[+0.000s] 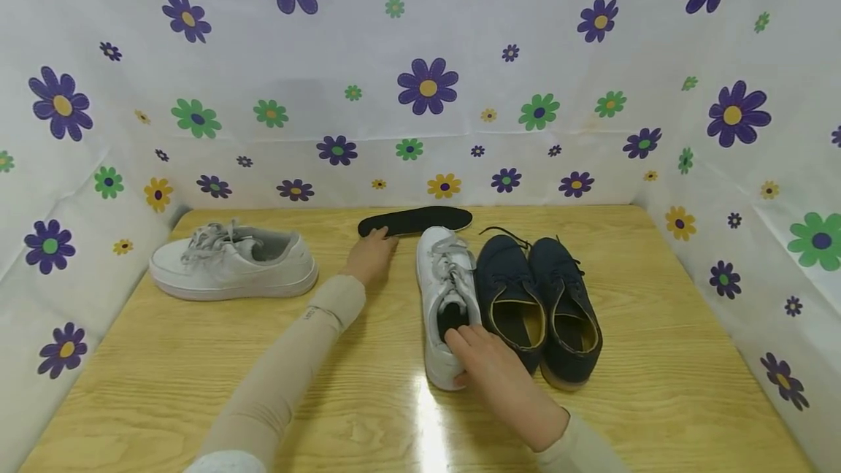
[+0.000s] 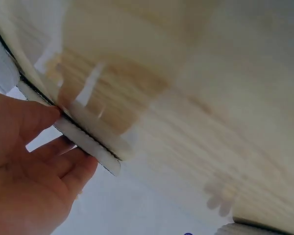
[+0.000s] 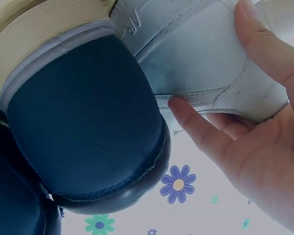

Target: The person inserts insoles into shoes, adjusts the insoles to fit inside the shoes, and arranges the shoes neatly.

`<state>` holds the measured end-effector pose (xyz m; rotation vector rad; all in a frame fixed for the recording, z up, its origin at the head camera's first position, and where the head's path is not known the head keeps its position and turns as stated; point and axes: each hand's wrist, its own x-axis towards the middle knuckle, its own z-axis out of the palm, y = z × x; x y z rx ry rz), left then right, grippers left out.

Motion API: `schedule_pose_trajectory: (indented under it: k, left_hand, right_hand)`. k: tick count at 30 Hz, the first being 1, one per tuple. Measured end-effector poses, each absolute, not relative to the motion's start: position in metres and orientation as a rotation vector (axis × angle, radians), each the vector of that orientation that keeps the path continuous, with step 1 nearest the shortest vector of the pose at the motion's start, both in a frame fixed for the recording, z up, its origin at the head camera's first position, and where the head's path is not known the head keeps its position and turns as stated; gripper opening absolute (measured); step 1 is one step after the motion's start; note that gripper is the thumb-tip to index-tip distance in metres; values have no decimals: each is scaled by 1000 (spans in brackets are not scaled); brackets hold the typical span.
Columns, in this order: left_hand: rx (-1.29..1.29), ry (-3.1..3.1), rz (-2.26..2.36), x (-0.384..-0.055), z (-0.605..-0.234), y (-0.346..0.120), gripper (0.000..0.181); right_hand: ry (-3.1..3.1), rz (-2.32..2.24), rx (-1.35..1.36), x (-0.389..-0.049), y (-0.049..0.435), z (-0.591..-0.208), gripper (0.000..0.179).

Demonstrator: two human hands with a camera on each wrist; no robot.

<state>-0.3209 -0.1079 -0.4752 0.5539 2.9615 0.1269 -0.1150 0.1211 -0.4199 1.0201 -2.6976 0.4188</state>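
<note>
At the back of the table lies a black flat insole (image 1: pixel 420 220). My left hand (image 1: pixel 371 254) pinches its left end; the left wrist view shows the thumb on the dark face and fingers against the pale underside of the insole (image 2: pixel 88 142). A white lace-up sneaker (image 1: pixel 430 290) stands right of centre, toe away from me. My right hand (image 1: pixel 489 371) grips its heel, with fingers over the collar at the dark opening. In the right wrist view, the thumb lies on the outside of the sneaker (image 3: pixel 201 58); some fingertips are hidden.
A navy lace-up shoe (image 1: pixel 504 268) stands right beside the gripped sneaker, its mate (image 1: pixel 558 261) further right. Another white sneaker (image 1: pixel 230 268) rests on the left, toe pointing left. Flower-print cloth (image 1: pixel 368 108) encloses the wooden table (image 1: pixel 657 356) at the back and sides.
</note>
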Motion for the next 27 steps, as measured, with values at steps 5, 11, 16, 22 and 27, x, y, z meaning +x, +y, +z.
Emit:
schedule_pose_trajectory:
  k: [5, 11, 16, 22, 27]
  left_hand:
    - [509, 2981, 106, -320, -474, -120, 49]
    - [488, 3082, 265, -305, -463, -116, 36]
    - [354, 3287, 576, -276, -433, -118, 28]
    - [-260, 3465, 850, -250, -402, -155, 33]
    - [-459, 3261, 733, -244, -402, -179, 60]
  right_hand:
    - [-2718, 435, 1038, -116, 120, -422, 53]
    - [-2705, 423, 1030, -117, 120, -422, 54]
    - [-2697, 444, 993, -115, 119, -420, 56]
    - [-2694, 486, 977, -113, 114, -419, 58]
    - [-2696, 513, 968, -111, 110, -419, 58]
